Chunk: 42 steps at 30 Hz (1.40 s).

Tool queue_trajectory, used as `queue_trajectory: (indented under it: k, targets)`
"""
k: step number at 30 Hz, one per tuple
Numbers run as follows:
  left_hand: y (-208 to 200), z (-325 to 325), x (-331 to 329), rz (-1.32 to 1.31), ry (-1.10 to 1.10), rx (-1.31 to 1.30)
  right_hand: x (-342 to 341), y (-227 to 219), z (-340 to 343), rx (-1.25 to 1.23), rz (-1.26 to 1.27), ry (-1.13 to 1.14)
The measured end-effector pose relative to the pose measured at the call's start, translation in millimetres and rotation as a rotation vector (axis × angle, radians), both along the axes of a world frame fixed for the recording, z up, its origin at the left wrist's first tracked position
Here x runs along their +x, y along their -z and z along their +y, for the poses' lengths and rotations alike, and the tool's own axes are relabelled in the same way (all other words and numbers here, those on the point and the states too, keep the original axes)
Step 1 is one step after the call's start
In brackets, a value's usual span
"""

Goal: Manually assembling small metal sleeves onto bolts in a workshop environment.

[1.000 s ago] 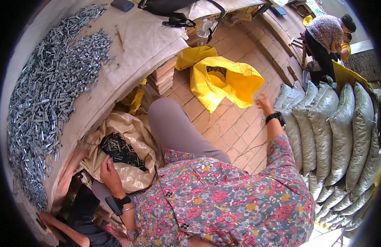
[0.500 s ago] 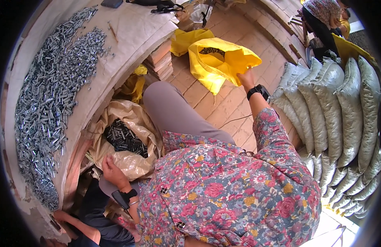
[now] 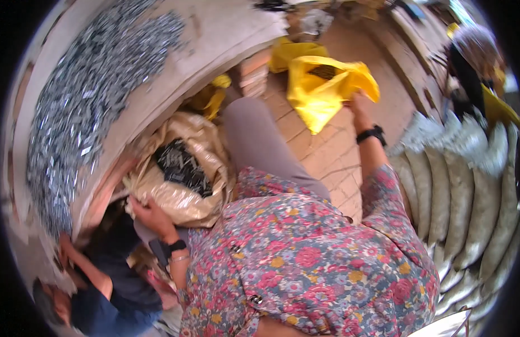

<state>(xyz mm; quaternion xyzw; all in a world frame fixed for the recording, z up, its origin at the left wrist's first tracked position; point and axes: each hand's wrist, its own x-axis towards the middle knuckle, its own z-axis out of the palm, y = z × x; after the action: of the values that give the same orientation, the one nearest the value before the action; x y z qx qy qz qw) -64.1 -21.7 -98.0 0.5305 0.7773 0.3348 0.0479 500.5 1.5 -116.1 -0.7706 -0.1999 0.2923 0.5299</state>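
Observation:
My right hand (image 3: 359, 109) is closed on the rim of a yellow bag (image 3: 309, 101) standing on the brick floor. Small dark pieces (image 3: 323, 72) lie inside it; their kind is too blurred to tell. Close to my left leg, a tan plastic sack (image 3: 206, 132) has its mouth rolled open, full of dark cylindrical metal pins (image 3: 181, 168). At this sack's near-left edge is my left hand (image 3: 153, 218), its fingers bent and pinched on the rim, somewhat smeared by motion.
A wide heap of shiny metal pins (image 3: 86, 118) covers the cloth-topped table (image 3: 226, 33) at left. A co-worker (image 3: 111, 303) sits lower left, one hand at the heap. Stuffed pale sacks (image 3: 459, 191) are stacked at right. Another person (image 3: 473, 62) is far right.
The view has swung, shifting the scene. My left hand has moved from over the tan sack's near side to its left edge. My right hand keeps hold of the yellow bag.

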Motion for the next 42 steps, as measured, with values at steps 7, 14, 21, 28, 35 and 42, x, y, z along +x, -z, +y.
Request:
queue_trajectory:
  k: [7, 14, 21, 28, 35, 42]
  targets:
    - [28, 12, -2, -0.830, -0.002, -0.066, -47, -55, -8, 0.240, -0.079, -0.354]
    - [1, 28, -6, -0.866, 0.034, -0.016, -174, -81, 39, 0.250, -0.778, -1.013]
    - [-20, 31, -15, -1.157, -0.035, -0.069, -236, -83, 76, 0.083, -0.974, -1.383]
    - [-25, 6, -13, -1.513, -0.073, -0.348, -230, -125, 80, -0.136, -0.873, -1.504]
    - [-45, 32, -19, -1.494, 0.335, -0.486, -232, -120, 115, -0.137, -0.866, -1.552]
    - [-26, 40, -22, -1.175, 0.482, -0.191, -241, -89, 114, 0.046, -0.863, -1.374]
